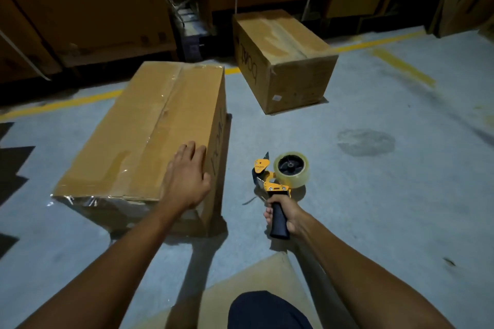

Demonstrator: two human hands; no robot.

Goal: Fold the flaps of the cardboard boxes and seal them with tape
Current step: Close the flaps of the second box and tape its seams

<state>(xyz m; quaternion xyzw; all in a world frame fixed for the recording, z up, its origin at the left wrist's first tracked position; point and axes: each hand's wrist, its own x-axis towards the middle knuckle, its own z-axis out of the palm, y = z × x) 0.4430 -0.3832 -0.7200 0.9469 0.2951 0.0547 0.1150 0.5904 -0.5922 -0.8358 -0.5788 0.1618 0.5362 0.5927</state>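
— How many boxes are on the floor (387, 168)?

— Two closed ones. The near box (149, 136) lies long, its top flaps shut with clear tape along the seam. The far box (283, 59) sits well apart behind it, also taped over the top. A bare sheet of cardboard (270, 280) lies at the bottom edge, beside a dark knee (264, 310).

— And the hands?

— The left hand (187, 179) lies flat and open on the near box, at its top right edge, fingers spread, holding nothing. The right hand (283, 214) has its grip closed around the black handle of one tape gun (278, 181), carrying one clear roll of tape (292, 169). It is held just right of the near box.
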